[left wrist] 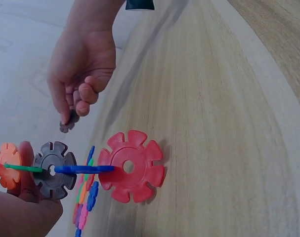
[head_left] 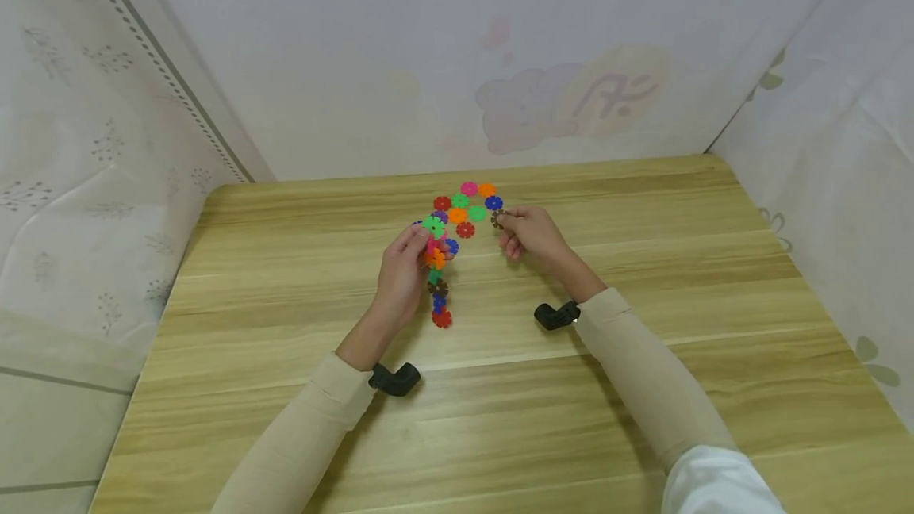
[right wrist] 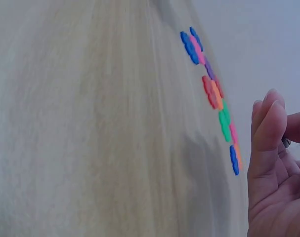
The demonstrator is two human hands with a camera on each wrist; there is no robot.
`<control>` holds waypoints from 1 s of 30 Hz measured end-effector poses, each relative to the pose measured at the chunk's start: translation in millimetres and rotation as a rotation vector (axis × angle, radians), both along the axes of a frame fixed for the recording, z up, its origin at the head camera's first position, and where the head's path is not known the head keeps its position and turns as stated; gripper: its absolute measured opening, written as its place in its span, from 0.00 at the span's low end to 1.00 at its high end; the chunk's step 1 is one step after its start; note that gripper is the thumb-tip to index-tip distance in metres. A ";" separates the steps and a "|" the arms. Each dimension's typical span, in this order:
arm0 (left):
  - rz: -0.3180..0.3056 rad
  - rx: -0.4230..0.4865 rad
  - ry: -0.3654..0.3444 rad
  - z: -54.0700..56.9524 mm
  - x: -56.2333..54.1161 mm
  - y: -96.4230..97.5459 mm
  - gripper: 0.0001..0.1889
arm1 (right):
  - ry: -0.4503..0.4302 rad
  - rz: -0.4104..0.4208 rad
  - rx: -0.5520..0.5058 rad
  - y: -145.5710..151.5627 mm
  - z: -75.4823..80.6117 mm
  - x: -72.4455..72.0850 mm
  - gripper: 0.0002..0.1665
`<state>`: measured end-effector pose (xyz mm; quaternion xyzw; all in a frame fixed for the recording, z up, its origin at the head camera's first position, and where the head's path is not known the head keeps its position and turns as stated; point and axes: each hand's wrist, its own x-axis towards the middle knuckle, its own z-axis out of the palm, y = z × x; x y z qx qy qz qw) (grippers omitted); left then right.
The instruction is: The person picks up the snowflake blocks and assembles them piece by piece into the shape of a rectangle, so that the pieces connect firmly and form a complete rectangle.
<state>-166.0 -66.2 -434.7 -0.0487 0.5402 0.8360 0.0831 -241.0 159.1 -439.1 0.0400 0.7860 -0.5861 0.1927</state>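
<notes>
My left hand [head_left: 400, 276] grips a chain of notched flower-shaped plastic discs. A bright green disc [head_left: 433, 226] sits at its top and a red disc [head_left: 442, 318] at its lower end. In the left wrist view a blue disc [left wrist: 80, 169] slots edge-on between a dark brown disc [left wrist: 55, 187] and the red one. My right hand [head_left: 539, 243] pinches a single brown disc [head_left: 496, 220] between thumb and fingers, apart from the chain. In the right wrist view, the fingers of that hand [right wrist: 273, 182] mostly hide this piece.
Beyond the hands, several loose discs in red, orange, green, pink and blue lie on the wooden table [head_left: 286, 260], among them a green disc [head_left: 477, 214]. A patterned curtain [head_left: 400, 62] hangs behind the table's far edge. Each wrist wears a black camera [head_left: 396, 380].
</notes>
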 end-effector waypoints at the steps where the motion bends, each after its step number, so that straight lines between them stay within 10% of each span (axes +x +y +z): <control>1: 0.003 -0.004 0.001 -0.2 -0.1 -0.1 0.11 | -0.003 -0.005 -0.002 -1.0 1.5 0.5 0.16; 30: 0.119 -0.161 -0.019 1.2 -3.5 4.7 0.06 | 0.040 0.123 -0.166 -35.3 36.4 23.8 0.20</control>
